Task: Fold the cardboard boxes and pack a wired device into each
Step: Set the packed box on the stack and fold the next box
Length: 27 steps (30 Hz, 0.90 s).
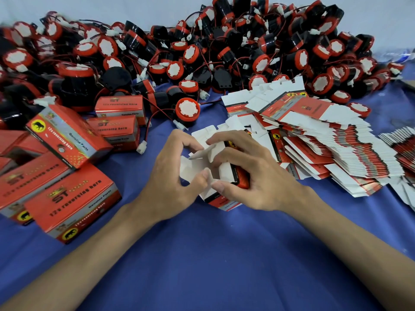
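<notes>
The left hand (pixel 170 173) and right hand (pixel 253 176) are clamped on a half-folded cardboard box (pixel 224 172), centre frame. Above, wired devices (pixel 190 55) are heaped.

Small packing workshop, work done by hand. Table under blue cloth (pixel 213 254). At far side, big loose heap of same black-and-red horns (pixel 202 52) with red wires and white plugs. On right, fanned stacks of flat unfolded cartons (pixel 336 140). On left, closed red boxes (pixel 67 135) printed "12v reversing horn" and "Genuine Parts". In middle, left hand (pixel 170 176) and right hand (pixel 253 176) hold half-folded box (pixel 225 172). Plain pale wall (pixel 112 7) behind.
</notes>
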Available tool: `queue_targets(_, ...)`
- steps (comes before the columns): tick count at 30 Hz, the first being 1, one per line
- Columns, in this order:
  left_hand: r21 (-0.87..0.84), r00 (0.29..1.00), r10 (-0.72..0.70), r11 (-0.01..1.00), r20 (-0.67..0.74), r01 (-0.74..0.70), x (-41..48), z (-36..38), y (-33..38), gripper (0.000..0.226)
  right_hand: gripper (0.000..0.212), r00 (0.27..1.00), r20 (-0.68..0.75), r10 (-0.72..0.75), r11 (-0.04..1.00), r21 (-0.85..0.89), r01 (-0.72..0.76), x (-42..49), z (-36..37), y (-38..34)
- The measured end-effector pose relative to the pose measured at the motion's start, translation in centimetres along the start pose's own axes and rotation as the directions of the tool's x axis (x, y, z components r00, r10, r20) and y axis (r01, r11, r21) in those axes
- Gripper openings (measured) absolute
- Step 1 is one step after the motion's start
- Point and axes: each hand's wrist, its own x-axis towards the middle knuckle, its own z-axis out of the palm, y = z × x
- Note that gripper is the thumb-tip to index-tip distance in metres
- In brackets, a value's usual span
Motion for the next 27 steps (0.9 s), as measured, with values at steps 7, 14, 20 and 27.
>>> queue_targets(7, 0.052, 0.996, -0.062, 0.997, -0.067, 0.065, 0.1, -0.3, 0.0, 0.028, 0.043, 1.0, -0.03, 0.006, 0.999, -0.054, -0.007, 0.1, -0.2, 0.0)
queue_targets(14, 0.07, 0.997, 0.045, 0.997, -0.059, -0.041, 0.0, -0.3, 0.1, 0.029, 0.036, 1.0, -0.015, -0.024, 0.999, -0.035, 0.024, 0.1, -0.4, 0.2)
queue_targets(20, 0.141, 0.995, 0.076, 0.988, -0.059, -0.067, -0.1, -0.3, 0.4, 0.027, 0.051, 0.998, 0.026, 0.058, 0.997, -0.057, -0.057, 0.1, -0.7, 0.1)
queue_targets(27, 0.157, 0.993, 0.095, 0.984, -0.066, -0.084, -0.2, -0.2, 0.6, 0.025, 0.05, 0.995, 0.041, 0.086, 0.994, -0.069, -0.084, 0.2, -1.2, 0.1)
